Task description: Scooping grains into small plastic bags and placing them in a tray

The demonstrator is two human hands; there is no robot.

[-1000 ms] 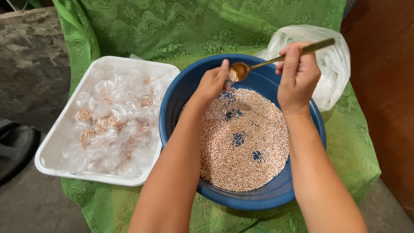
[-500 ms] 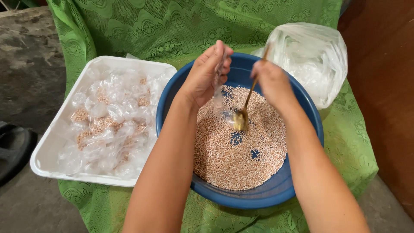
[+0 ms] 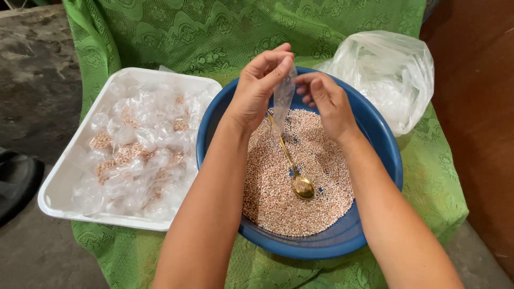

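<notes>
Your left hand [image 3: 261,88] and right hand [image 3: 326,101] pinch one small clear bag [image 3: 282,99]; one gold spoon [image 3: 294,171] lies in the blue basin [image 3: 375,134], just beside one white tray [image 3: 59,182].

Part of the bowl [image 3: 375,176] is hidden by both arms. The spoon [image 3: 300,184] handle's top is covered by the small bag [image 3: 282,99]. The cloth [image 3: 214,32] is cut off at the top edge.

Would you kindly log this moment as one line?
left hand: pinches small clear bag | right hand: touches bag | gold spoon: lies in grain
</notes>
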